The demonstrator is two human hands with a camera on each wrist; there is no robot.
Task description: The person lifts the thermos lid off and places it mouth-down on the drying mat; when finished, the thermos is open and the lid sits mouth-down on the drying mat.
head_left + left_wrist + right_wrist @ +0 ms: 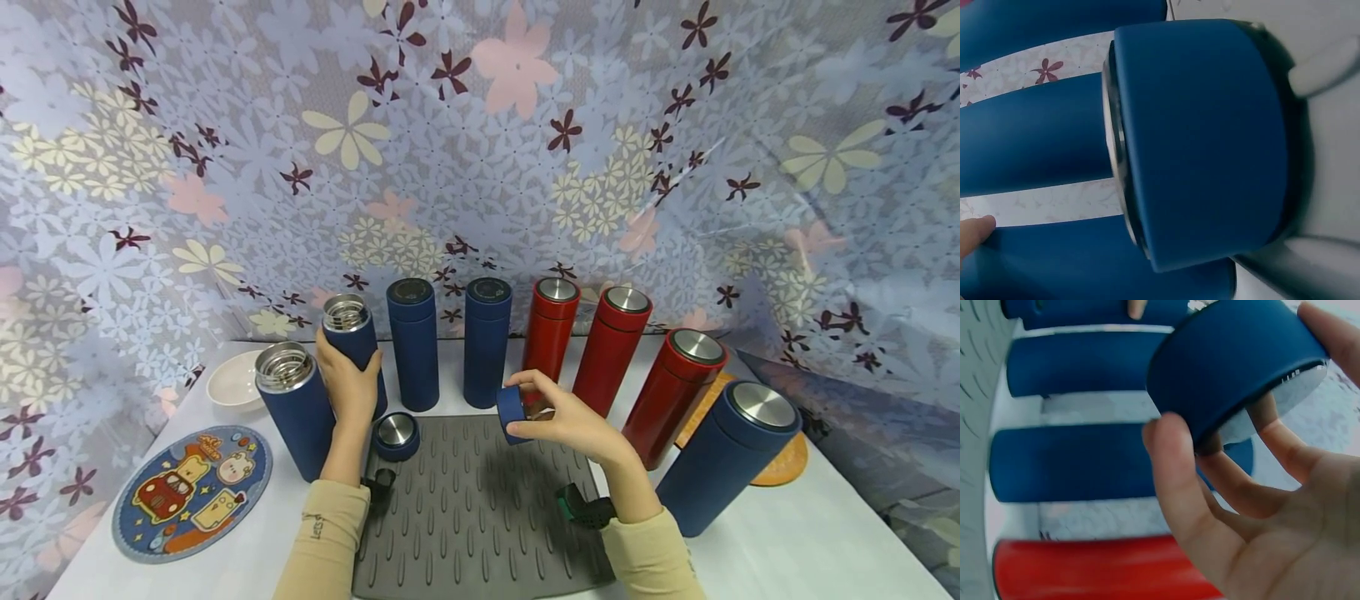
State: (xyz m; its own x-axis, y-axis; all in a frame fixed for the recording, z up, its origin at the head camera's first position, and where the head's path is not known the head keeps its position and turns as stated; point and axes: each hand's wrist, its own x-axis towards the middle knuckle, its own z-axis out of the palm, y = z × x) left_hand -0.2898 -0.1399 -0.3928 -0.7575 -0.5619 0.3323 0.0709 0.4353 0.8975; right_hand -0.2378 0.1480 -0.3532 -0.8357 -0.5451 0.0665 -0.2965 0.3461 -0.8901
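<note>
My left hand grips an open blue thermos, whose bare steel mouth faces up. In the left wrist view only my thumb shows, lying on that thermos. Over the mat, my right hand pinches a blue thermos lid by its rim; the right wrist view shows this lid between thumb and fingers. A second blue lid lies on the mat's back left corner, steel face up. Left of my left hand stands another open, wider blue thermos.
Two capped blue thermoses stand behind the grey ridged mat. Red thermoses and a capped blue one line the right side, near an orange board. A white bowl and round cartoon mat lie left.
</note>
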